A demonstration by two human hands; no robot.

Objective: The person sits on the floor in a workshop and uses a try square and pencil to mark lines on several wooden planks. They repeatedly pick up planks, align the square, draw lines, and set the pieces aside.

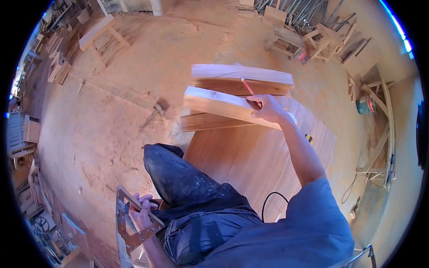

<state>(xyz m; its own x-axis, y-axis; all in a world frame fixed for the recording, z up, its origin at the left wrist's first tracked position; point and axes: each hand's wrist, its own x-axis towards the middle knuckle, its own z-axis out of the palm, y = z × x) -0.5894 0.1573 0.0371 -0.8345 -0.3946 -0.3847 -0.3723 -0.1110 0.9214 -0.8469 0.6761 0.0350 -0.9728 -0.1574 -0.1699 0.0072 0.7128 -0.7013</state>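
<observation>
My right hand [269, 110] is closed, with a red pencil [246, 85] sticking out past its fingertips. It rests against the near wooden beam [219, 102], a thick pale piece. Behind lies a second pale beam [241, 73], with more boards [210, 121] beneath and between them. The stack sits on a wide wooden panel [241, 147]. Low on the left, my left hand [142, 214] grips a flat triangular frame [129, 197] resembling a carpenter's set square. It is beside my left leg, well apart from the beams.
A yellow and black tape measure [309, 139] lies on the panel to the right of my forearm. A hammer-like tool [154, 114] lies on the dusty floor. A wooden trestle [98, 33] stands far left; stools and timber [324, 40] fill the far right. A bucket [365, 106] is by the wall.
</observation>
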